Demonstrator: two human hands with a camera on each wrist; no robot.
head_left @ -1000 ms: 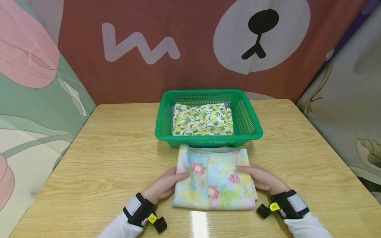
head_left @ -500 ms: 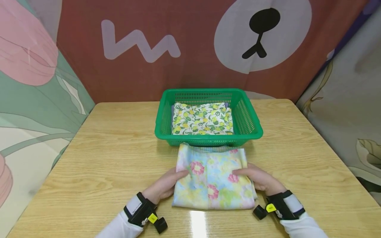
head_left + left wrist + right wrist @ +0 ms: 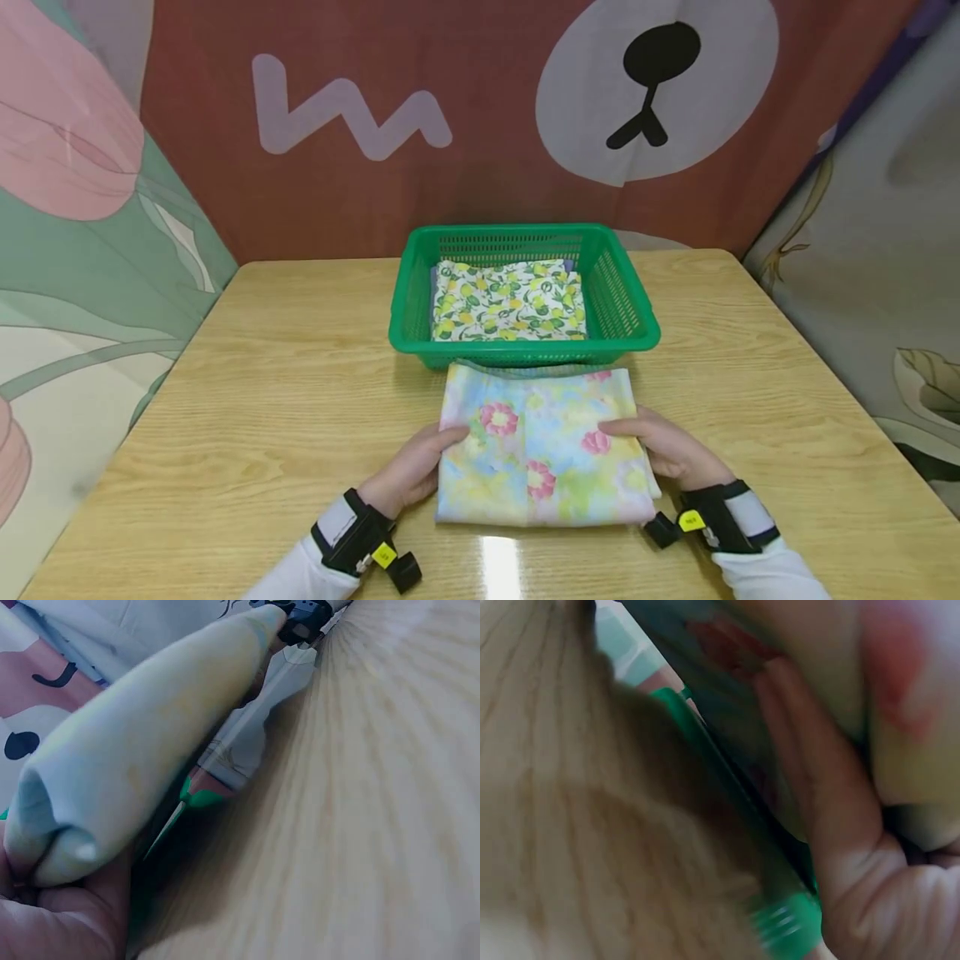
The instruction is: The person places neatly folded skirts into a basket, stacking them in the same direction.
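Note:
A folded pastel cloth (image 3: 547, 500) with pink flowers is held in front of the basket in the head view. My left hand (image 3: 412, 471) grips its left side, thumb on top and the other fingers underneath. On the opposite side my right hand (image 3: 671, 446) holds it the same way. The left wrist view shows the rounded fold of the cloth (image 3: 142, 742) raised above the tabletop. Long fingers (image 3: 825, 765) support the underside of the cloth (image 3: 907, 690) in the right wrist view.
Just behind the cloth stands a green plastic basket (image 3: 405, 325) with a folded lemon-print cloth (image 3: 510, 304) in it, a purple edge showing beneath. All this is on a wooden table (image 3: 285, 375). A brown printed curtain (image 3: 487, 192) hangs behind the table.
The cloth's right side has shifted slightly right and its face has flattened out between my hands. The right hand moved a little left, then back right. The basket stays put.

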